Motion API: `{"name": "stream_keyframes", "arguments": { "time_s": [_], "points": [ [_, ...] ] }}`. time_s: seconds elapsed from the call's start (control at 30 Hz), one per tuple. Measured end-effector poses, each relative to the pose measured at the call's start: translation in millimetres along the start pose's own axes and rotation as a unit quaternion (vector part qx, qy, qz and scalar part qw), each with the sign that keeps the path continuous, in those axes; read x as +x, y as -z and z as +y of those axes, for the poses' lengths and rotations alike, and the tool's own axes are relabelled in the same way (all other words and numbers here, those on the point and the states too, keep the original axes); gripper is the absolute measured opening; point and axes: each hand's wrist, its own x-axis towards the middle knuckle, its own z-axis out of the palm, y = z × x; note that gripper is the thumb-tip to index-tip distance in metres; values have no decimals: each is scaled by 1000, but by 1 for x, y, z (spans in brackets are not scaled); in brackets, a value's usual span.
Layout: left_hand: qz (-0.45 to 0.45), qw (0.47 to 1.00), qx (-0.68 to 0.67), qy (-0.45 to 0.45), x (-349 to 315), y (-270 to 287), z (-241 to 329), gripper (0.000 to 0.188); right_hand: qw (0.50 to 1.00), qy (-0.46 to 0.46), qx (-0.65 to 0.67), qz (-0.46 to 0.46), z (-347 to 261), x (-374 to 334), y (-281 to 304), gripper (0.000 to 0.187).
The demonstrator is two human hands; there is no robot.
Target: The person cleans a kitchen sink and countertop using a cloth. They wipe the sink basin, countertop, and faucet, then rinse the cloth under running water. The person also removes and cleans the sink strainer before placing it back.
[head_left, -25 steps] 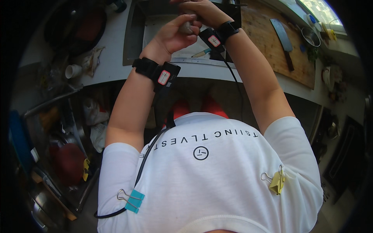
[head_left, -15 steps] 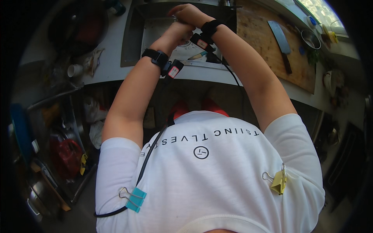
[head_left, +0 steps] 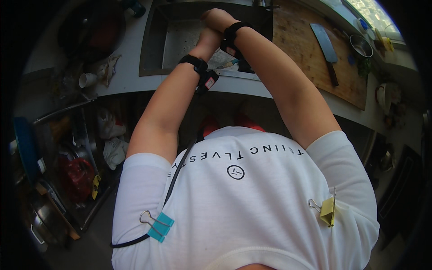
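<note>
Over the metal sink (head_left: 155,56) my two hands come together, the right one crossing above the left. My right hand (head_left: 218,19) bends down at the knuckles, its fingertips out of sight. Below it my left hand (head_left: 209,38) reaches in, and its fingers are hidden behind the right hand and wrist. Whether anything is between them does not show. A slim tan and teal tool (head_left: 228,64) lies by the sink's near edge, just short of my hands. Each wrist wears a black strap with a small black box and cable.
Right of the sink, a cleaver (head_left: 325,45) lies on a wooden cutting board (head_left: 297,49). Behind it stand a metal bowl (head_left: 361,46) and some greens (head_left: 363,66). A dark wok (head_left: 90,31) and a white cup (head_left: 87,80) sit left. Below is an open rack (head_left: 67,110) holding bags.
My left forearm has shifted right and further under my right hand. The right hand has drawn slightly nearer, and its fingers, stretched leftward before, are now bent down.
</note>
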Motion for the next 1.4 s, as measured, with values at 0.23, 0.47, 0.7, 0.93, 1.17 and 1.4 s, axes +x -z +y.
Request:
{"name": "stream_keyframes", "arguments": {
  "time_s": [0.23,0.47,0.7,0.93,1.17,1.4],
  "points": [
    [-80,950,-210,217,-1,30,-2,40,978,15,198,61,-7,-16,19,38],
    [-47,900,-334,276,-47,82,-24,77,940,-155,304,-26,-31,-87,57,61],
    [-94,745,-620,228,-65,99,5,69,817,-212,536,0,-55,-141,61,46],
    [-138,592,-756,245,-85,121,6,42,766,-159,622,14,-48,-170,69,37],
    [15,496,-795,349,-102,126,41,31,733,-150,659,73,-27,-226,75,39],
    [26,437,-856,276,-99,135,119,34,899,-226,326,184,31,-321,80,65]
  ]
}}
